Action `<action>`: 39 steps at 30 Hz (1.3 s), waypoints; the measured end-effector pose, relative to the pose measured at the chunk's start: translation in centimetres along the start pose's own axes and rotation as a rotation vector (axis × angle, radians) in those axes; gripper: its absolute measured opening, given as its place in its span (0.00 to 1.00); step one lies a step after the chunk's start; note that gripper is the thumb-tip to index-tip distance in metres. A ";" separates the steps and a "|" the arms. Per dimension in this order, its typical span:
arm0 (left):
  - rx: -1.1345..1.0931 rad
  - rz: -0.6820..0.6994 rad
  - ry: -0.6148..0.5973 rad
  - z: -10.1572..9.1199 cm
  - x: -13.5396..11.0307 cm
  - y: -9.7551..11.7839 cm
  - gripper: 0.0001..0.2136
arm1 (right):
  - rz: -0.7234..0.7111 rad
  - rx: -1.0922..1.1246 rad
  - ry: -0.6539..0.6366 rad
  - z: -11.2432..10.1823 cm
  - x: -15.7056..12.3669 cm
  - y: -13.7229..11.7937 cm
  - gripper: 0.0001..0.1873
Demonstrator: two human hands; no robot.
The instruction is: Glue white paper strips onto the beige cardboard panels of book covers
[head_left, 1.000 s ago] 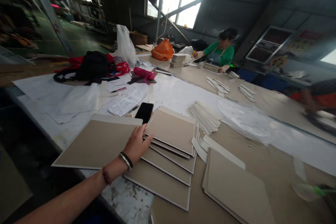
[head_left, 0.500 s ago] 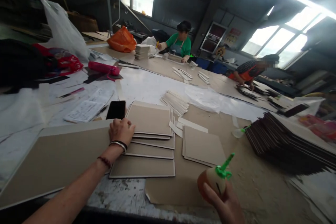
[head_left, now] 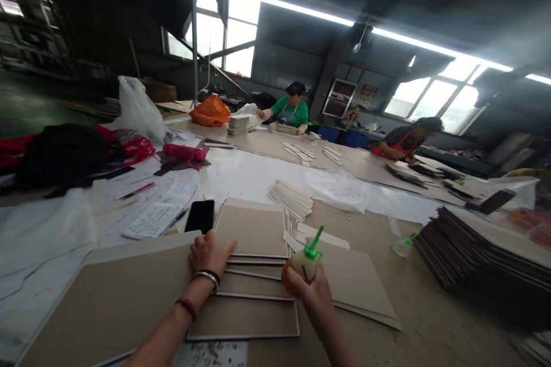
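The right hand (head_left: 317,288) grasps a round translucent plastic bottle with a green nozzle (head_left: 305,264), near the right side of a stepped stack of beige rectangular boards (head_left: 253,228) on the desk (head_left: 249,171). The left hand (head_left: 210,257), fingers curled, touches the stack's left edge; I cannot tell whether it grips.

Bottle (head_left: 302,262) partly hidden by right hand (head_left: 317,292); dark stack (head_left: 486,266) cropped.

The boards (head_left: 251,229) are tan, pale-edged; the bottle (head_left: 305,264) amber and cream, its nozzle (head_left: 317,238) green; the phone (head_left: 200,217) black.
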State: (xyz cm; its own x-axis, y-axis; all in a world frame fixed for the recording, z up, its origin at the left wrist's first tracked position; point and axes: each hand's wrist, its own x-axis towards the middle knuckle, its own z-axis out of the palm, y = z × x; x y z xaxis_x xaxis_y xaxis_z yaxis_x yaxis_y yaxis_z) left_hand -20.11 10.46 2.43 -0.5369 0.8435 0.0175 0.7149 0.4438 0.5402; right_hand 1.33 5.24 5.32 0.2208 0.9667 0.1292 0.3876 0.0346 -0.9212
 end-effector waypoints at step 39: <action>-0.922 0.116 -0.549 1.0 -19.0 0.4 0.26 | 0.408 -0.308 0.157 -15.9 -14.4 1.0 0.31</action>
State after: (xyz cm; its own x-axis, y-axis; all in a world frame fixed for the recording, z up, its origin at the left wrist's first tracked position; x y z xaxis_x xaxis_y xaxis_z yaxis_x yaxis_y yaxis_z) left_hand -9.15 -5.09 1.48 -0.0491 0.9880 -0.1468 0.0119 0.1475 0.9890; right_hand 12.75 -12.71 8.32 0.5307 0.8356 -0.1421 0.4819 -0.4354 -0.7604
